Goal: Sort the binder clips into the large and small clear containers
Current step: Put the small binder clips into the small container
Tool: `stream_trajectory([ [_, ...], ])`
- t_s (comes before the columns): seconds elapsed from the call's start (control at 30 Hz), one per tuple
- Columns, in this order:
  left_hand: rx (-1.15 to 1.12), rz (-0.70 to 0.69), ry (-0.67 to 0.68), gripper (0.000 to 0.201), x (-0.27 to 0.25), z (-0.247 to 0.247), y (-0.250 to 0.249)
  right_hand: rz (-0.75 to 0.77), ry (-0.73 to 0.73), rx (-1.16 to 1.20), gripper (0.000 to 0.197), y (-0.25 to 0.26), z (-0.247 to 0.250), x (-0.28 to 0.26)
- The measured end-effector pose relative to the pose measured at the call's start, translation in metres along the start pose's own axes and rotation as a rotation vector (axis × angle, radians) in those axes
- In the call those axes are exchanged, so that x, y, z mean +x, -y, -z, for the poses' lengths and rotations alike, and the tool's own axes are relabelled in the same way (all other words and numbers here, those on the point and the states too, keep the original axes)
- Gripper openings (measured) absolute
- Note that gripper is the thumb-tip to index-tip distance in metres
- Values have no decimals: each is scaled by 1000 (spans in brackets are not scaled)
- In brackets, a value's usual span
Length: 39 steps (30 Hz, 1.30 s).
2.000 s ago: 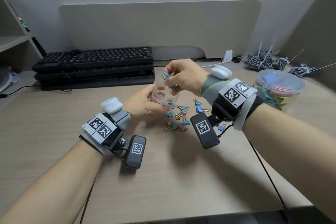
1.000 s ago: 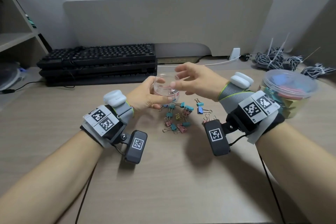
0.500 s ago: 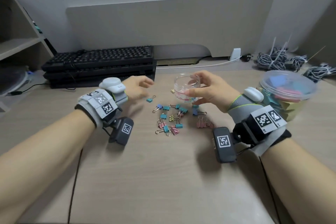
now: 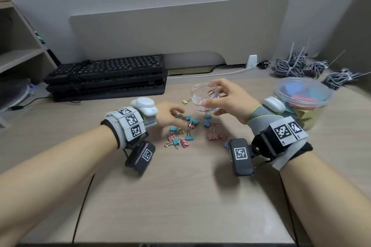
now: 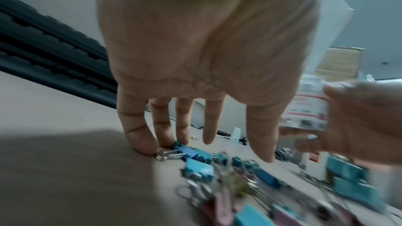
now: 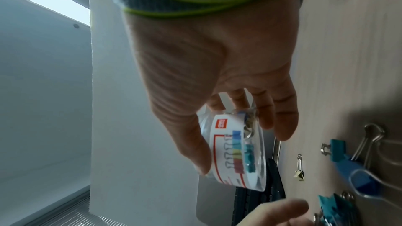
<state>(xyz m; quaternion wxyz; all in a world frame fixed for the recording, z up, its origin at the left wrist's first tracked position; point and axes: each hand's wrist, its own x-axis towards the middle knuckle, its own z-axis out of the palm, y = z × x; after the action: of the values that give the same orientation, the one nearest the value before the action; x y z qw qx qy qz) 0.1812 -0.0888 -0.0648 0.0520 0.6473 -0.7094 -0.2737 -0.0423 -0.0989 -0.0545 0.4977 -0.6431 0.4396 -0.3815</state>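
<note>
Just under the spread left hand (image 4: 170, 115) lie binder clips (image 4: 183, 135); right hand (image 4: 230, 100) grips small container (image 4: 203, 99).

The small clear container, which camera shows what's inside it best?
The right wrist view: the small clear container is close, teal clips visible through its wall. The head view shows its open rim from afar; the left wrist view only a blurred label.

The left hand (image 4: 169, 115) reaches palm down with straight, spread fingers (image 5: 139, 137), the outer fingertips touching the heap of small coloured metal binder clips (image 4: 181, 133). The right hand (image 4: 228, 99) is raised just right of that heap, thumb and curled fingers gripping a small clear plastic container (image 4: 204, 99).
</note>
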Motion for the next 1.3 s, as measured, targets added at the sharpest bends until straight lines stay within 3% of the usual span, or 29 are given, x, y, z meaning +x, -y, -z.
stream_trajectory([
  [0.17,132,-85,32,75,1,-19,-26,-1,-17,4,56,0,2,0],
  [0.23,242,-111,12,67,2,-24,-33,-5,-21,8,57,-1,3,0],
  [0.33,252,-120,-13,38,1,-27,-39,-15,-25,23,58,-1,5,0],
  [0.4,243,-123,-11,31,1,-27,-39,-20,-28,25,59,-2,6,1],
  [0.53,191,-112,-29,29,1,-27,-34,-32,-32,15,58,-4,7,2],
  [0.7,140,-74,-36,43,0,-25,-28,-51,-22,1,57,-7,6,2],
  [0.8,135,-66,-25,36,1,-23,-27,-65,-17,10,57,-8,5,2],
  [0.9,75,-56,-47,23,-1,-22,-25,-76,-17,15,57,-9,5,2],
  [1.1,-295,58,-28,7,-9,0,-13,-76,-7,-4,58,-11,6,3],
  [1.3,-539,-59,-210,10,-16,52,-29,-83,3,1,59,-14,2,3],
])
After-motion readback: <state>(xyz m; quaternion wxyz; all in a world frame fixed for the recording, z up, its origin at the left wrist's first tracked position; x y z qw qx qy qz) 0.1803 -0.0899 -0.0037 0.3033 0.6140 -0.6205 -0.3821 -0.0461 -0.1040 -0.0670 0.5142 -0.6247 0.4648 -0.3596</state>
